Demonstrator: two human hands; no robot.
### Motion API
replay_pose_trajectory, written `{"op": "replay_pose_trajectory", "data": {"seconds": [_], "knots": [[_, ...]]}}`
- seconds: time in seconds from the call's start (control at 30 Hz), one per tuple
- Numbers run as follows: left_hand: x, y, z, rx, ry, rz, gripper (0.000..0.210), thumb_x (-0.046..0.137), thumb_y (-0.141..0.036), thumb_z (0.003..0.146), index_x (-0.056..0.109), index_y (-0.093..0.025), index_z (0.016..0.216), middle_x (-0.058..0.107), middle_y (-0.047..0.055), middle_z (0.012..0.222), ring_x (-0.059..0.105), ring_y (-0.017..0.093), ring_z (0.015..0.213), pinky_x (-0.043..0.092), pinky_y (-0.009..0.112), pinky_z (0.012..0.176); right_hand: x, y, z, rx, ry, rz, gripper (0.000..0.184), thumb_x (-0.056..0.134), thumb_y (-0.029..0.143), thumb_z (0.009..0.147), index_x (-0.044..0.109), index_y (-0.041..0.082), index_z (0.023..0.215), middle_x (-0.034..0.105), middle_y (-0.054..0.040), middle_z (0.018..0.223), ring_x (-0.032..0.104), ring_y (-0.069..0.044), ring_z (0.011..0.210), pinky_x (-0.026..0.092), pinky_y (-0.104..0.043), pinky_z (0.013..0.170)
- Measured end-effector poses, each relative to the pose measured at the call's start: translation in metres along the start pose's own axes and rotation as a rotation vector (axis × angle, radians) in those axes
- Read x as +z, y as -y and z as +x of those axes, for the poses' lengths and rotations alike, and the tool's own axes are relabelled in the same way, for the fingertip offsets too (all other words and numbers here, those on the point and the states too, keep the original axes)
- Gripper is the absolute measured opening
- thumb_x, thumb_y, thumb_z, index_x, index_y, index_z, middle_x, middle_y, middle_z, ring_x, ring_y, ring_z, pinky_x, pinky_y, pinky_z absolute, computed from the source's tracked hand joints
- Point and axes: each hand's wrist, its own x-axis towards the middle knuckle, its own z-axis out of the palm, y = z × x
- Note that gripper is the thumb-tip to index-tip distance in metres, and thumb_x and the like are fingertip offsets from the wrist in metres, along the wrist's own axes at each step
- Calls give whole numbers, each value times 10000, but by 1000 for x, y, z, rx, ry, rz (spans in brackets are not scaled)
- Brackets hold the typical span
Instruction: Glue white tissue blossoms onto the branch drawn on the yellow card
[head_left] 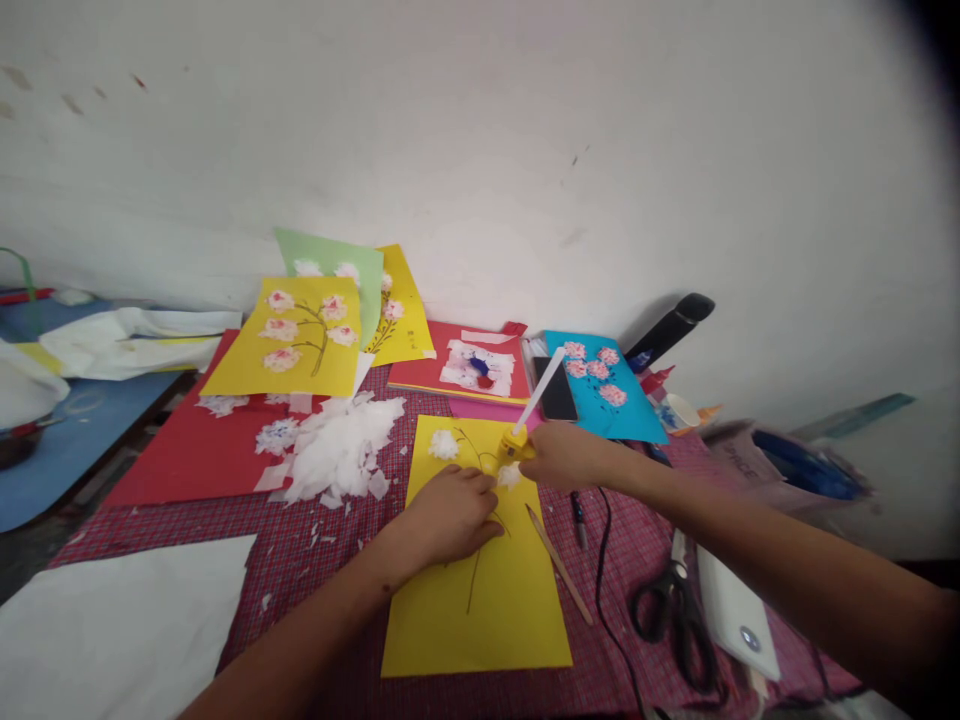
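A yellow sheet of card (517, 620) lies on the checked tablecloth, with a drawn branch and tufts of white paper petals on it. My left hand (455, 510) rests on the middle of the sheet, its fingers stretched over the drawn stems and holding nothing. My right hand (566, 455) grips a yellow hot glue gun (513, 443) with a long white glue stick (540, 390) poking out of its back. The gun is over the upper right of the card, close to a white paper flower (509, 475). Its nozzle tip is hard to make out.
Torn white paper (341, 450) is heaped at left, beside finished yellow flower cards (300, 340). A wooden stick (559, 565), black scissors (675, 610) and a white power bank-like box (739, 610) lie right. A black cord (602, 580) runs along the cloth. Behind stands a blue card (622, 415).
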Motion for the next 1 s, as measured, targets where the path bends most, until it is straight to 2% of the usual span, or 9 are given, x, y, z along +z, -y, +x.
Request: {"op": "replay_pose_trajectory", "data": {"seconds": [0.4,0.63,1.0], "knots": [[1,0,0,4,-12,3,252,641,-418,911,681,-169,917,699,85,1004,641,277,988,480,407,844,1,1,-1,-17,4,11,366,500,336,832,758,91,919,754,-192,848,708,-265,742,342,-268,529],[0,0,0,3,1,-3,243,635,-407,918,683,-169,914,696,88,1002,640,273,1001,472,404,853,-6,-4,-2,4,-21,17,417,464,352,857,757,71,954,750,-215,885,699,-274,750,365,-288,562],[0,0,0,6,-4,-1,247,641,-415,912,680,-172,915,696,81,1011,638,274,989,477,408,851,1,-10,4,1,-3,51,406,468,352,860,747,79,971,751,-202,899,697,-264,770,387,-285,602]]}}
